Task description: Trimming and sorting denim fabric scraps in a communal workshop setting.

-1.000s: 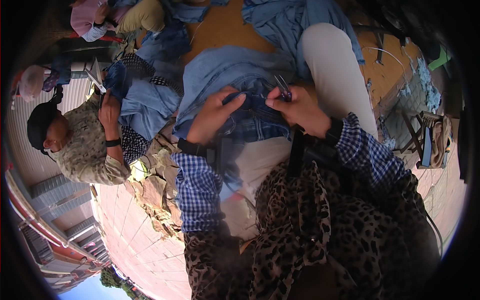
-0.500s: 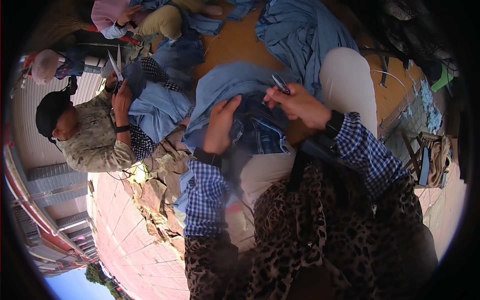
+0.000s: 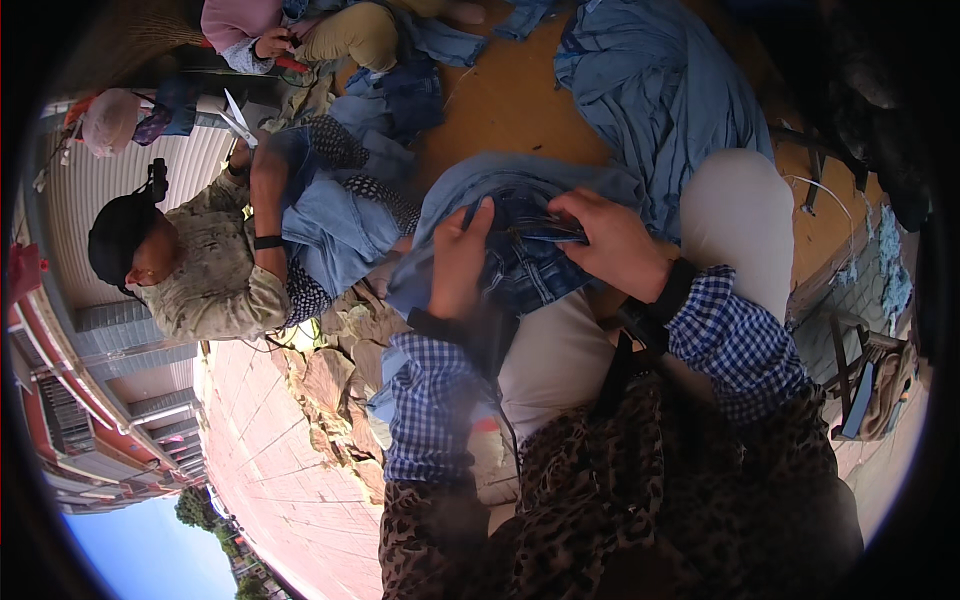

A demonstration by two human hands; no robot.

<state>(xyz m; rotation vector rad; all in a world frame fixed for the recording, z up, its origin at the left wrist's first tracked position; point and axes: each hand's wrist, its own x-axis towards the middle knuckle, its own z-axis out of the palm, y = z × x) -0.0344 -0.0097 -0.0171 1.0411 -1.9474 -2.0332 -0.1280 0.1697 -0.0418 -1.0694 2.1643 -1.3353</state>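
A dark blue denim garment lies across my lap, over a lighter blue denim cloth. My left hand is closed on its left edge, thumb pointing up. From the other side my right hand pinches the garment near its upper right part, thumb and fingers together. The underside of the right palm is hidden, so whether a tool is tucked there I cannot make out.
A co-worker in a black cap sits at left holding scissors over blue denim. Another person's knee is at the top. A light blue denim heap lies on the brown sheet; a folding stool stands right.
The small silver-bladed tool in my right hand no longer shows. That hand has turned and closed on the denim. The co-worker's scissors have dropped lower, and the whole view has shifted slightly.
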